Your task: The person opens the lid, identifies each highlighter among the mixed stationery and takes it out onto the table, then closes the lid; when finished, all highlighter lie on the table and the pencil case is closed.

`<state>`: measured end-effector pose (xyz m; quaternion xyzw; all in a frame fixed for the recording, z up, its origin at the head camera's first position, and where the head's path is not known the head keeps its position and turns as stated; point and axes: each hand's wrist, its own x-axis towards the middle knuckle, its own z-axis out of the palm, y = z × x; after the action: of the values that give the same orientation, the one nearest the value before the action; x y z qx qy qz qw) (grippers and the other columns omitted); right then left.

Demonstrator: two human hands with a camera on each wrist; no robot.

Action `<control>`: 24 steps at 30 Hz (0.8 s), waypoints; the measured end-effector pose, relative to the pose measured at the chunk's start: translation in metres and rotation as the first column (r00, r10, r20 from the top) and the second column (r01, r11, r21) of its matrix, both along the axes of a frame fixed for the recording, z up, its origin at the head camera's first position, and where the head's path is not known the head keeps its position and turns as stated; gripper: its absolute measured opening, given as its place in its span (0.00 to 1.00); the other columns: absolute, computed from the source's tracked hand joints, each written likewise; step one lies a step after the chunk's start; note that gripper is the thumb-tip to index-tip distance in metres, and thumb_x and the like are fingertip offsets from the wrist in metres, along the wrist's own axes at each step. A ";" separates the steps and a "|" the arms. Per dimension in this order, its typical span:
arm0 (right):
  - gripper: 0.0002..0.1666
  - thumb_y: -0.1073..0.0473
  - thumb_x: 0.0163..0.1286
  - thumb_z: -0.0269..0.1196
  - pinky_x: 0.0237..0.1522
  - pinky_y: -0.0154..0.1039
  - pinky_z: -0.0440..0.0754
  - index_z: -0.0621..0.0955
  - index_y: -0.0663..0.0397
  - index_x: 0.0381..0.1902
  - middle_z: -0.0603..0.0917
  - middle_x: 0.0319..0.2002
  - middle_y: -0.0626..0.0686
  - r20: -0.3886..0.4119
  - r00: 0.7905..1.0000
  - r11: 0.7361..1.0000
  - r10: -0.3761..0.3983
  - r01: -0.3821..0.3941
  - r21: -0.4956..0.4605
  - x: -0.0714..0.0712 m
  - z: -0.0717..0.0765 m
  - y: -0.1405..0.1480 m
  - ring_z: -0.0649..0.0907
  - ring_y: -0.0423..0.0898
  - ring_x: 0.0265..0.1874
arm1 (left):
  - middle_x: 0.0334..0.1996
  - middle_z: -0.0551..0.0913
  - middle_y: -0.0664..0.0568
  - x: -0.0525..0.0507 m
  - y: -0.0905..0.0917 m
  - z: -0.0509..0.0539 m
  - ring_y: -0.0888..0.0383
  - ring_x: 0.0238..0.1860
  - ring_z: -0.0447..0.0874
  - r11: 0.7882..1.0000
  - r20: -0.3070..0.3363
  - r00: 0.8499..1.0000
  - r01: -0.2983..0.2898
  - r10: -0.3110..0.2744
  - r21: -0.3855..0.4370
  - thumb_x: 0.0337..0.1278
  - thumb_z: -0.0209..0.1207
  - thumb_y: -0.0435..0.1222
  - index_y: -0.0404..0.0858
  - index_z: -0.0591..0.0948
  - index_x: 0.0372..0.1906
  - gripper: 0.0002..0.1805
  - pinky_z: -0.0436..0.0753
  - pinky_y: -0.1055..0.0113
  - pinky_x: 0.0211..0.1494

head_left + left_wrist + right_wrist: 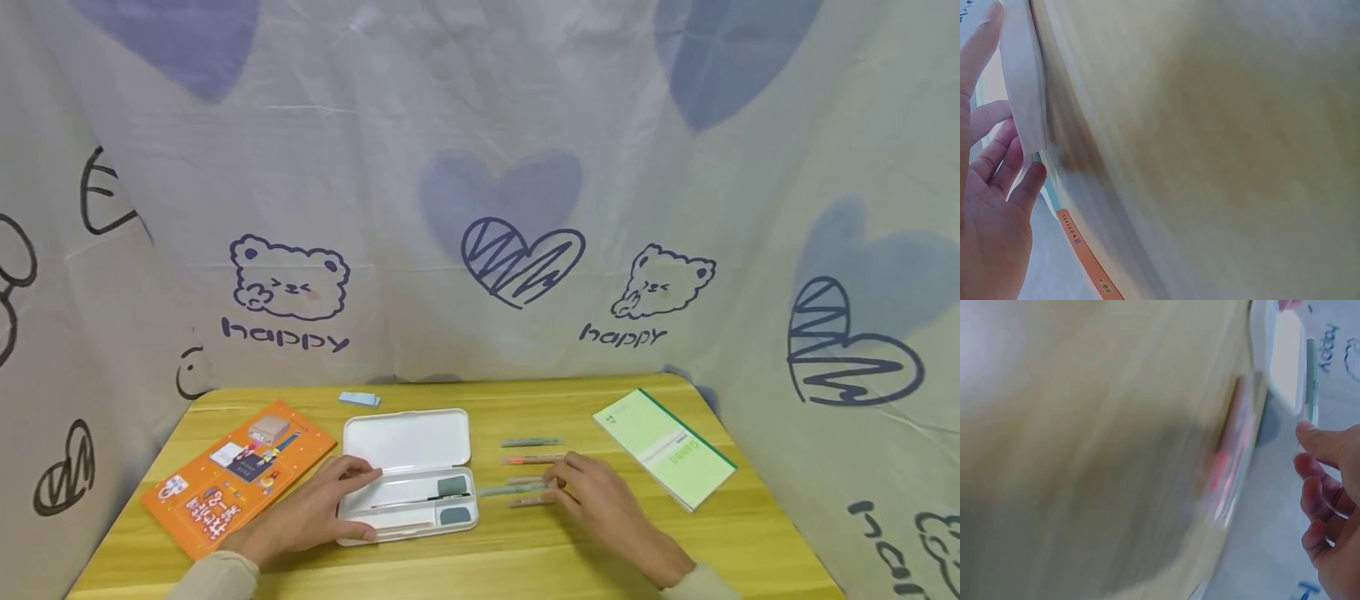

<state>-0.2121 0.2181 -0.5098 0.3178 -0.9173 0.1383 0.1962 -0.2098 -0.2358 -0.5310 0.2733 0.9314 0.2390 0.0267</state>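
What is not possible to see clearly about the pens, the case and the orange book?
- Head view: the right hand hides one end of the green pen.
- Head view: the left hand covers part of the white case.
- Left wrist view: the bottom edge cuts off the orange book.
- Right wrist view: other pens are too blurred to count.
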 end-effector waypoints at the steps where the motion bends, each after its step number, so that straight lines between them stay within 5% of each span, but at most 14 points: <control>1: 0.10 0.55 0.64 0.80 0.31 0.31 0.78 0.90 0.43 0.40 0.83 0.32 0.40 0.005 1.000 1.000 -0.002 0.002 -0.008 0.001 -0.002 0.007 0.77 0.32 0.29 | 0.72 0.75 0.47 0.000 0.000 0.000 0.46 0.70 0.75 1.000 -0.002 1.000 0.000 0.000 0.001 0.57 0.69 0.69 0.39 0.78 0.77 0.52 0.80 0.43 0.74; 12: 0.05 0.55 0.69 0.77 0.33 0.30 0.78 0.90 0.43 0.41 0.79 0.32 0.35 0.178 0.984 1.000 -0.021 0.020 0.007 0.015 -0.021 0.050 0.73 0.28 0.31 | 0.71 0.76 0.47 0.000 -0.002 -0.003 0.47 0.69 0.76 1.000 -0.032 0.999 0.004 -0.004 0.004 0.57 0.70 0.68 0.38 0.78 0.76 0.51 0.81 0.43 0.73; 18: 0.03 0.54 0.72 0.74 0.32 0.29 0.77 0.89 0.40 0.41 0.79 0.34 0.32 0.298 0.954 0.999 -0.026 0.032 -0.017 0.018 -0.030 0.053 0.73 0.26 0.32 | 0.70 0.77 0.49 0.000 -0.002 -0.002 0.48 0.68 0.75 1.000 -0.024 1.000 0.000 0.001 0.017 0.57 0.71 0.68 0.39 0.79 0.76 0.51 0.79 0.43 0.74; 24: 0.03 0.54 0.73 0.73 0.32 0.30 0.76 0.90 0.40 0.43 0.78 0.34 0.32 0.309 0.951 0.999 -0.031 0.033 -0.001 0.020 -0.035 0.053 0.72 0.27 0.32 | 0.70 0.76 0.49 0.000 -0.001 -0.002 0.48 0.69 0.75 1.000 -0.009 1.000 0.003 -0.003 0.014 0.57 0.70 0.69 0.39 0.78 0.77 0.52 0.79 0.43 0.74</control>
<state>-0.1918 0.2712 -0.5444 0.2767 -0.9413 0.1858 0.0538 -0.2097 -0.2363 -0.5326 0.2761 0.9294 0.2441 0.0211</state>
